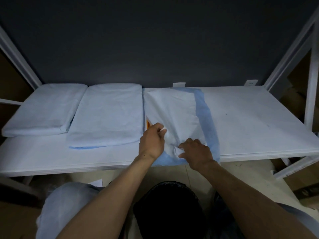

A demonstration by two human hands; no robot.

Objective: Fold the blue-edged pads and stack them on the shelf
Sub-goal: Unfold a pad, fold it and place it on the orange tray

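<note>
A white pad with a blue edge lies partly folded on the white shelf, its blue border showing along the right side and at the front edge. My left hand pinches a fold of the pad's white layer near its left side. My right hand grips bunched white material at the pad's front. Two stacks of folded pads sit to the left: one in the middle and one at the far left.
The shelf's white metal frame posts rise on the right and left, against a dark back wall. A bundle of blue material and a dark bag sit below the shelf's front edge. Cardboard boxes stand at the right.
</note>
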